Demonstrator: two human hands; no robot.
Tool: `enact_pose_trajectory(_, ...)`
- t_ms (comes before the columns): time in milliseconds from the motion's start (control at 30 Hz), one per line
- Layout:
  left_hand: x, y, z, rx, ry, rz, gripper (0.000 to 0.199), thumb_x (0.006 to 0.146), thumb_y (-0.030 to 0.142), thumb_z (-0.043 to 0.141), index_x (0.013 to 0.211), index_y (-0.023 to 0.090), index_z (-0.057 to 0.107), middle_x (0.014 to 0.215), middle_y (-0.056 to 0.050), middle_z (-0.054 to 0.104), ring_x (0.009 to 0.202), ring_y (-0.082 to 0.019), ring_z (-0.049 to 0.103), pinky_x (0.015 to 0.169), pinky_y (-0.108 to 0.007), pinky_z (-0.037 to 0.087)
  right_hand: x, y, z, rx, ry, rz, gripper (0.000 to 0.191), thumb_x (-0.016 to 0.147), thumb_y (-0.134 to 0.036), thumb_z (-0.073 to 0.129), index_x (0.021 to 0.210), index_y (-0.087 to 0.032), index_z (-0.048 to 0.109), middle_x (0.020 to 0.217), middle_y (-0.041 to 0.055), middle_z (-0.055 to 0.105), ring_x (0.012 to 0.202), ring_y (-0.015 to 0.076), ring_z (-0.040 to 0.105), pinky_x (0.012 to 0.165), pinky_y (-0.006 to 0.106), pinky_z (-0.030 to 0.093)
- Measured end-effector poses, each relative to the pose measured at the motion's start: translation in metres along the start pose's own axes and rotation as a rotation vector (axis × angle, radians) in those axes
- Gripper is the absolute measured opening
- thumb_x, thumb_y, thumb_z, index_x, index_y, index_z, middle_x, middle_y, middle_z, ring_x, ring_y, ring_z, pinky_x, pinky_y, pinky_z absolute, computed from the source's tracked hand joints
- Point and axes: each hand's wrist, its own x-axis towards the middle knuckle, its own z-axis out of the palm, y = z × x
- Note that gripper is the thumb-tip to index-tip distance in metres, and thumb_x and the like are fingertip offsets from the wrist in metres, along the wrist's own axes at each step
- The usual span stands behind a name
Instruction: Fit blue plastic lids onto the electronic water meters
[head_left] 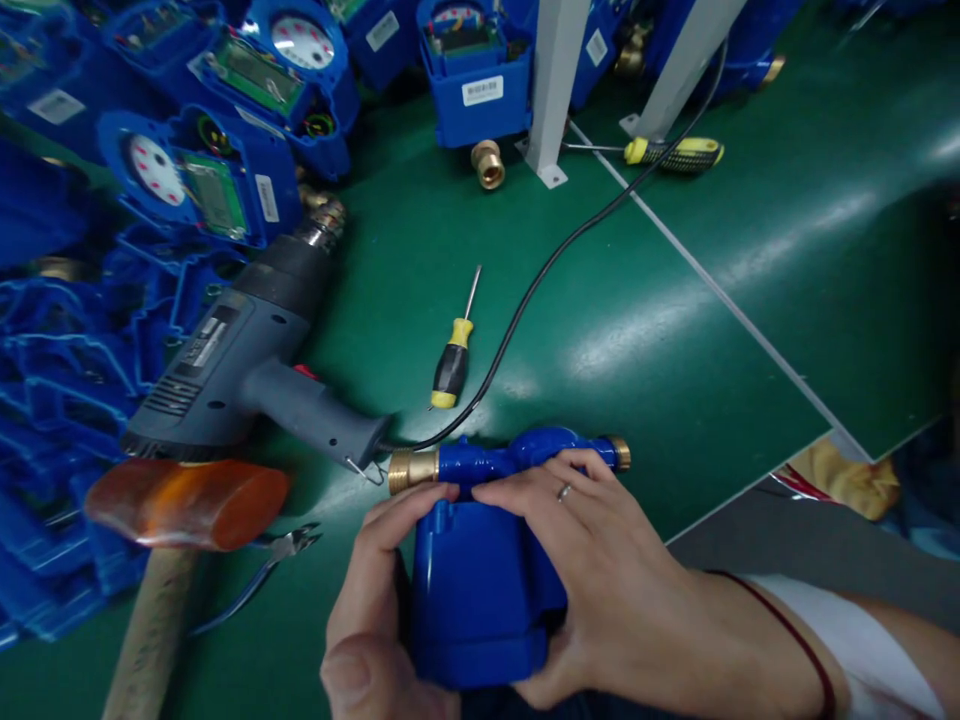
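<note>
A blue plastic housing (476, 600) lies at the bottom centre, against a blue pipe body (487, 462) with brass threaded ends. My left hand (382, 610) grips the housing's left side, its fingertips near the joint with the pipe body. Around the right side wraps my right hand (592, 560), with a ring on one finger; its fingers reach over the pipe body and its thumb is at the housing's lower right. The inside of the housing is hidden from view.
A heat gun (262, 350), an orange-headed mallet (187, 503) and pliers (289, 543) lie left. A screwdriver (452, 365) lies ahead, beside a black cable (532, 290). Blue meters (480, 95) line the back by grey metal legs (553, 90); another screwdriver (675, 153) lies there.
</note>
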Motion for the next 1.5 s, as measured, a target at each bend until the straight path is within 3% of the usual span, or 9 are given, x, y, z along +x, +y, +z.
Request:
enact_pose_trajectory(100, 0.0, 0.002, -0.004, 0.225, -0.053, 0.143, 0.057, 0.086, 0.069, 0.026, 0.115, 0.032, 0.059, 0.117, -0.002, 0.059, 0.111, -0.028, 0.054, 0.096, -0.04, 0.045, 0.005, -0.002, 0.0, -0.03, 0.015, 0.017, 0.092, 0.036, -0.047, 0.085, 0.115, -0.019, 0.048, 0.104, 0.0014, 0.063, 0.091, 0.0218, 0.058, 0.092, 0.035, 0.027)
enact_pose_trajectory(200, -0.001, 0.008, -0.003, 0.685, -0.079, 0.53, 0.059, 0.09, 0.061, 0.029, 0.134, 0.027, 0.047, 0.132, -0.006, 0.052, 0.123, -0.032, 0.046, 0.109, -0.047, 0.03, 0.008, -0.001, 0.0, -0.081, -0.032, 0.015, 0.091, 0.033, -0.053, 0.085, 0.108, -0.017, 0.05, 0.097, 0.0019, 0.063, 0.084, 0.0226, 0.057, 0.083, 0.036, 0.031)
enact_pose_trajectory(333, 0.0, 0.017, 0.006, 1.132, -0.24, 0.918, 0.084, 0.086, 0.067, 0.025, 0.141, 0.004, 0.036, 0.134, -0.018, 0.051, 0.123, -0.036, 0.046, 0.112, -0.049, 0.021, 0.01, 0.001, -0.002, -0.17, -0.017, -0.03, 0.057, 0.062, -0.051, 0.071, 0.1, -0.013, 0.052, 0.09, 0.0059, 0.062, 0.08, 0.0238, 0.055, 0.075, 0.037, 0.031)
enact_pose_trajectory(400, 0.004, 0.02, 0.01, 1.219, -0.266, 0.988, 0.096, 0.082, 0.073, 0.024, 0.133, -0.006, 0.043, 0.127, -0.025, 0.055, 0.118, -0.039, 0.05, 0.109, -0.049, 0.024, 0.008, 0.001, -0.007, -0.177, -0.09, -0.065, 0.04, 0.076, -0.033, 0.061, 0.107, -0.011, 0.05, 0.097, 0.0085, 0.062, 0.086, 0.0237, 0.054, 0.079, 0.038, 0.032)
enact_pose_trajectory(467, 0.008, 0.021, 0.012, 1.256, -0.271, 1.031, 0.098, 0.079, 0.075, 0.027, 0.124, -0.008, 0.051, 0.119, -0.027, 0.059, 0.109, -0.041, 0.055, 0.101, -0.049, 0.031, 0.006, 0.0, -0.014, -0.142, -0.174, -0.103, 0.044, 0.079, -0.026, 0.058, 0.118, -0.009, 0.046, 0.113, 0.0111, 0.059, 0.101, 0.0243, 0.05, 0.087, 0.039, 0.031)
enact_pose_trajectory(633, 0.012, 0.027, 0.012, 1.304, -0.314, 1.106, 0.096, 0.074, 0.071, 0.035, 0.118, -0.011, 0.056, 0.11, -0.03, 0.063, 0.098, -0.042, 0.058, 0.082, -0.047, 0.034, 0.003, 0.003, -0.017, -0.076, -0.15, -0.052, 0.054, 0.079, -0.029, 0.061, 0.125, -0.009, 0.042, 0.123, 0.0107, 0.054, 0.116, 0.0242, 0.043, 0.095, 0.04, 0.026)
enact_pose_trajectory(867, 0.011, 0.029, 0.026, 1.332, -0.344, 1.055, 0.088, 0.075, 0.061, 0.032, 0.112, -0.016, 0.055, 0.108, -0.036, 0.057, 0.107, -0.048, 0.049, 0.094, -0.058, 0.027, -0.001, 0.011, 0.0, -0.112, 0.068, -0.037, 0.026, 0.089, -0.023, 0.045, 0.112, -0.013, 0.051, 0.117, 0.01, 0.059, 0.117, 0.0254, 0.041, 0.093, 0.043, 0.024)
enact_pose_trajectory(1333, 0.011, 0.032, 0.027, 1.321, -0.328, 0.948, 0.056, 0.081, 0.038, 0.034, 0.105, -0.006, 0.058, 0.093, -0.026, 0.06, 0.092, -0.041, 0.053, 0.08, -0.048, 0.031, 0.002, 0.008, -0.004, -0.094, 0.012, -0.021, 0.023, 0.086, -0.032, 0.05, 0.097, -0.012, 0.055, 0.1, 0.0091, 0.055, 0.092, 0.0251, 0.042, 0.081, 0.042, 0.03)
enact_pose_trajectory(1500, 0.013, 0.039, 0.036, 1.339, -0.304, 0.911, 0.045, 0.082, 0.034, 0.037, 0.093, -0.002, 0.063, 0.071, -0.019, 0.057, 0.087, -0.04, 0.055, 0.076, -0.046, 0.034, 0.003, 0.008, -0.003, -0.096, 0.029, -0.014, 0.023, 0.081, -0.028, 0.055, 0.098, -0.012, 0.056, 0.1, 0.0086, 0.054, 0.092, 0.0245, 0.041, 0.082, 0.04, 0.03)
